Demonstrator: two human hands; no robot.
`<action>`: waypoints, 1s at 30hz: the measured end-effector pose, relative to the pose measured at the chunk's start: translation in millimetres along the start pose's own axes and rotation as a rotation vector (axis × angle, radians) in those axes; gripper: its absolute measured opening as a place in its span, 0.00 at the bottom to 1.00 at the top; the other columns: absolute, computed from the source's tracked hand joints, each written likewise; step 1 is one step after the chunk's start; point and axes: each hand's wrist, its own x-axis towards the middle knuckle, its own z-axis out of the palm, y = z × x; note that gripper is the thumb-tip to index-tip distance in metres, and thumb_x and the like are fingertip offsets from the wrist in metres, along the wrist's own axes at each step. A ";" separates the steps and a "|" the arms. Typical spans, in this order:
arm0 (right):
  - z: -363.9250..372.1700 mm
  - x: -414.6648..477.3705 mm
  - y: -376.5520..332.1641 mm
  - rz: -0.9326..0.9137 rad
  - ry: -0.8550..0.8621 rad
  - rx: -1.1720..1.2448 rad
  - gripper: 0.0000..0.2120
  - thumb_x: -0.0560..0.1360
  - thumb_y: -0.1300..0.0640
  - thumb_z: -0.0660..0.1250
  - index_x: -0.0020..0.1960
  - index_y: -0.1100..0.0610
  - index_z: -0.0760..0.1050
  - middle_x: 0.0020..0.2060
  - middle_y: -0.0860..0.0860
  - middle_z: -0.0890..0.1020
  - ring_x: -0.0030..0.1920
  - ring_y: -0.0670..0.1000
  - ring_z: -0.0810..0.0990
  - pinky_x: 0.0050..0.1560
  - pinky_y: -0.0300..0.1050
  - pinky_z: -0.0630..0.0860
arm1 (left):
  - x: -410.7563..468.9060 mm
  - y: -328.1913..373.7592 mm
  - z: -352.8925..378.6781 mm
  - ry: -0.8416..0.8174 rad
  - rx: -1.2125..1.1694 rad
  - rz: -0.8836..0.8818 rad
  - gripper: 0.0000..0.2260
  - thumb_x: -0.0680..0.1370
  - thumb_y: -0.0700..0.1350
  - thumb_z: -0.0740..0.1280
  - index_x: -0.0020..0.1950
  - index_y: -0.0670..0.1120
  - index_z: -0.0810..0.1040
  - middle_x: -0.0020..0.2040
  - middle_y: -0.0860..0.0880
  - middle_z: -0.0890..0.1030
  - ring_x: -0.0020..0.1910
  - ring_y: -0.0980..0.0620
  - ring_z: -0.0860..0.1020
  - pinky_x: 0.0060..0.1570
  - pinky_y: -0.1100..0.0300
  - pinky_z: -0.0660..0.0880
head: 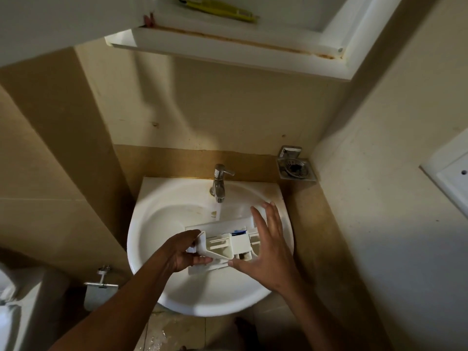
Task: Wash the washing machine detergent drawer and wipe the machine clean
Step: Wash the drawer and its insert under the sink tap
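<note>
A white plastic detergent drawer (228, 245) with several compartments and a small blue part is held over the white sink (157, 224). My left hand (184, 254) grips its left end, fingers wrapped under it. Spread flat, my right hand (268, 249) lies against the drawer's right side with the fingers apart; the thumb touches the drawer's near edge. The chrome tap (219, 183) stands at the back of the sink, just beyond the drawer. I cannot tell whether water runs from it. No washing machine is in view.
An open white wall cabinet (228, 46) hangs above the sink, with a yellow-green object (217, 8) on its shelf. A metal holder (295, 165) is fixed in the right corner. A paper-roll holder (100, 287) sits low on the left. The floor (177, 333) below looks wet.
</note>
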 end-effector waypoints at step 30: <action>-29.2 116.2 -60.1 0.289 -0.281 0.049 0.49 0.60 0.50 0.77 0.77 0.47 0.57 0.52 0.50 0.79 0.44 0.49 0.80 0.33 0.40 0.75 | -3.5 -43.8 23.9 -0.202 0.292 -0.115 0.11 0.81 0.43 0.62 0.55 0.35 0.78 0.45 0.38 0.81 0.41 0.41 0.81 0.48 0.48 0.83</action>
